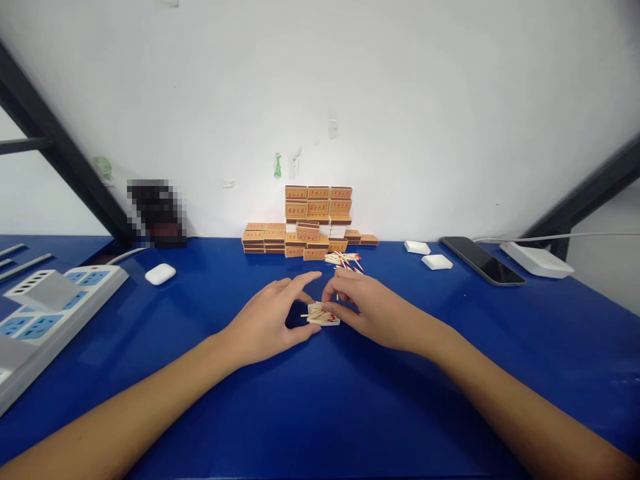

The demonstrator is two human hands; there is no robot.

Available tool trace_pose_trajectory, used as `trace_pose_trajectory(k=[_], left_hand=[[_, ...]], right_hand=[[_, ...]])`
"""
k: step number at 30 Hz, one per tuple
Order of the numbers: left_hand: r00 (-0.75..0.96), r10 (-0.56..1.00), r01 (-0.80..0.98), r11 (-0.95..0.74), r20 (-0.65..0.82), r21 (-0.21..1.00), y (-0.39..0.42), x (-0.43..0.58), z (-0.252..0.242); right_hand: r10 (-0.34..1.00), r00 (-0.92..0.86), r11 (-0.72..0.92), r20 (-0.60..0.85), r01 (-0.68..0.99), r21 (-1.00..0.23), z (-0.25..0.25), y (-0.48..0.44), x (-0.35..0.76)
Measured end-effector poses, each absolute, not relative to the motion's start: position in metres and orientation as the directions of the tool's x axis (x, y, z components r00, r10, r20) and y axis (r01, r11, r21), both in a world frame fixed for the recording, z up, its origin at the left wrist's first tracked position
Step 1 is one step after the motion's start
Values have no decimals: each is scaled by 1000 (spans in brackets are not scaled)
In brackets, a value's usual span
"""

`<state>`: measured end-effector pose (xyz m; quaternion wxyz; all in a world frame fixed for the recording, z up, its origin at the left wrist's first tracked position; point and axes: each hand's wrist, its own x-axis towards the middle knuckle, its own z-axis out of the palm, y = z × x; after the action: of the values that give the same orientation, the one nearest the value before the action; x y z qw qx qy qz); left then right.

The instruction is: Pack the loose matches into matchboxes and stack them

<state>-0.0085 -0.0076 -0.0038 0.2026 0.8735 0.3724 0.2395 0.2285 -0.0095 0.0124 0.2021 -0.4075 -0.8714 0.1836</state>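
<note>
A small white matchbox tray [324,315] holding several matchsticks lies on the blue table [320,400] in the middle. My left hand [273,313] curls around the tray's left side, thumb below and index finger stretched over it. My right hand [360,303] pinches at the tray's right end, fingertips on the matchsticks. Behind the hands lies a loose pile of matchsticks [345,260] with red heads. A stack of brown matchboxes [310,223] stands against the wall.
A grey power strip [45,307] lies at the left edge, a white earbud case [161,273] beside it. Two white inner trays [427,255], a dark phone [483,260] and a white adapter [537,259] sit at the right rear. Black frame bars slant at both sides.
</note>
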Motion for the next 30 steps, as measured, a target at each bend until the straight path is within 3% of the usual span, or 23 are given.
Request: trace_pose_trajectory(k=[4,11,17,30], left_hand=[[609,742,548,-650,281,526,-7,-9,-5],[602,748,563,-646,280,516,-8,-8,-5],[612,747,569,-644,261,511,-9,-7,-4],[614,737,555,-658,284,509,-8,-8,-4]], right_hand=[[778,-609,597,155,639,-484,12,-11,230],[741,-639,657,207,626,-420,4,-4,230],[702,-688,676,183,562,-478,3,-5,226],[759,-604,640,243,626,-445,15,-7,227]])
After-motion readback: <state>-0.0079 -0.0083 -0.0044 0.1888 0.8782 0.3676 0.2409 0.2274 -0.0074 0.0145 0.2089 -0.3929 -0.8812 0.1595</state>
